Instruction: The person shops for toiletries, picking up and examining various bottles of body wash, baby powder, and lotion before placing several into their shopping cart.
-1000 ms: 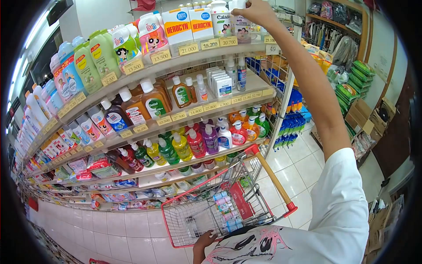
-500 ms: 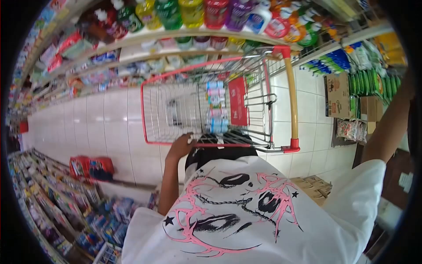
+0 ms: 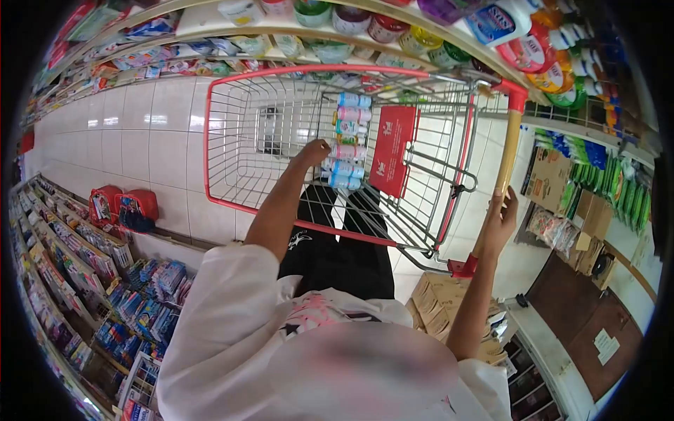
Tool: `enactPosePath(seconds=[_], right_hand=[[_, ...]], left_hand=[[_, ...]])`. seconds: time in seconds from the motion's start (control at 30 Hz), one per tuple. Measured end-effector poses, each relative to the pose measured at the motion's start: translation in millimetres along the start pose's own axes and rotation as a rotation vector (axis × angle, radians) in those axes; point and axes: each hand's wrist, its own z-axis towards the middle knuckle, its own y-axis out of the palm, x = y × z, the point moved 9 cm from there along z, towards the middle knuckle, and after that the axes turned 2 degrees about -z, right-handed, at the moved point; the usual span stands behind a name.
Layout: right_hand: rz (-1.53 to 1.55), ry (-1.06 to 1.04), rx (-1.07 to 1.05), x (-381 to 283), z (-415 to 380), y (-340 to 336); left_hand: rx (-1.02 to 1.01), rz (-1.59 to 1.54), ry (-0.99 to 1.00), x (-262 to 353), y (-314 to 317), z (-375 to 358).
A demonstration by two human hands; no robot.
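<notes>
My left hand [image 3: 314,152] is over the shopping cart [image 3: 256,73], fingers curled together beside a row of bottles [image 3: 349,151] with pink, blue and white labels. Whether it grips anything is hidden. My right hand [image 3: 501,214] is at the lower part of the cart's yellow handle [image 3: 510,151], with its fingers apart and not wrapped round the bar. A red sign panel [image 3: 394,151] stands in the cart between the bottles and the handle.
Shelves of colourful bottles [image 3: 421,41] run along the top. Packed shelves [image 3: 144,302] line the left, with red bags [image 3: 137,209] on the floor beside them. Cardboard boxes [image 3: 435,305] stand below the handle; green packets [image 3: 611,186] and a brown door [image 3: 583,316] are at right.
My left hand has moved from the cart's near rim to the bottles inside. My right hand has come into view by the handle. The view has shifted, and the cart appears larger.
</notes>
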Motion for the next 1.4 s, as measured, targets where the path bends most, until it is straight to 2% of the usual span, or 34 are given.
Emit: enactPosePath(seconds=[0.07, 0.1, 0.17, 0.2, 0.27, 0.3, 0.4, 0.47, 0.53, 0.57, 0.6, 0.67, 0.7, 0.77, 0.8, 0.83, 0.87, 0.9, 0.93, 1.0, 1.07, 1.1, 1.17, 1.2, 1.27, 1.33, 1.4], right_hand=[[0.029, 0.055, -0.03, -2.0, -2.2, 3.6], [0.019, 0.07, -0.029, 3.4, 0.5, 4.0], [0.068, 0.102, -0.055, 14.8, 2.9, 7.4], [0.065, 0.115, -0.047, 16.0, 3.8, 7.1], [0.075, 0.144, -0.071, 15.5, 3.8, 9.4], [0.079, 0.145, -0.06, 16.3, 5.0, 9.0], [0.087, 0.158, -0.085, 19.2, 7.0, 10.2], [0.068, 0.213, -0.125, 23.5, 5.7, 11.0], [0.089, 0.223, -0.115, 21.1, 4.3, 8.3], [0.082, 0.221, -0.111, 23.2, 4.6, 5.6], [0.078, 0.218, -0.105, 24.2, 4.8, 1.7], [0.103, 0.158, -0.061, 4.8, -2.2, -7.2], [0.109, 0.104, -0.028, -6.4, -2.4, -14.6], [0.046, -0.174, 0.157, -11.6, -6.1, -32.2], [-0.014, -0.324, 0.232, -20.0, -15.0, -44.1], [-0.024, -0.373, 0.287, -21.7, -24.7, -48.8], [0.153, -0.336, 0.206, -29.5, -34.5, -46.5], [0.254, -0.42, 0.093, -37.1, -46.6, -35.6], [0.379, -0.425, -0.058, -57.5, -63.1, -26.8], [0.772, -0.357, -0.3, -73.6, -88.2, 10.0], [1.169, -0.169, -0.487, -90.1, -102.5, 28.1], [1.141, -0.139, -0.51, -91.5, -100.0, 23.8], [1.095, -0.155, -0.51, -78.9, -89.6, 16.4], [1.033, -0.147, -0.502, -72.9, -80.0, 11.2], [0.855, -0.357, -0.391, -82.7, -71.6, -28.0], [0.503, -0.533, -0.299, -82.7, -67.9, -52.8], [0.435, -0.593, -0.282, -76.0, -66.0, -61.7]], left_hand=[[-0.039, 0.034, -0.133, 0.1, 15.1, 8.5], [-0.057, 0.037, -0.139, 5.1, 27.8, 11.6], [0.004, 0.216, 0.144, 38.6, 48.7, 11.5], [-0.01, 0.223, 0.148, 41.9, 63.7, 10.4], [0.257, 0.343, -0.013, 36.1, 60.9, 2.2], [0.24, 0.332, -0.067, 31.9, 61.0, 4.2], [0.19, 0.42, -0.066, 34.6, 58.8, 5.8], [0.207, 0.503, 0.003, 41.6, 48.4, 1.1], [-0.274, -0.162, 0.049, 61.9, 58.8, -8.6], [-0.359, -0.063, 0.003, 62.9, 54.2, -13.0], [-0.347, -0.047, 0.025, 75.6, 41.0, -21.5], [-0.352, -0.359, -0.02, 93.6, 19.2, -58.0], [-0.362, -0.454, 0.05, 101.1, 6.9, -74.1], [-0.367, -0.637, 0.199, 134.7, -14.4, -114.6], [-0.374, -0.641, 0.181, 148.9, -18.1, -132.8], [-0.413, -0.701, 0.228, 172.3, -19.6, -153.6], [-0.438, -0.747, 0.286, 204.1, -20.5, -180.9], [-0.463, -0.789, 0.335, 231.0, -17.9, -203.0], [-0.497, -0.696, 0.338, 248.3, -7.9, -214.8], [-0.544, -0.568, 0.404, 290.5, 13.1, -241.5], [-0.563, -0.512, 0.432, 331.2, 33.5, -268.9], [-0.542, -0.495, 0.455, 341.7, 40.3, -271.1], [-0.539, -0.539, 0.314, 341.2, 60.9, -269.6], [-0.514, -0.536, 0.339, 344.0, 67.8, -269.8], [-0.49, -0.408, 0.411, 348.0, 87.6, -276.2], [-0.421, -0.362, 0.462, 375.2, 93.3, -318.4], [-0.466, -0.314, 0.492, 392.1, 110.7, -346.8]])
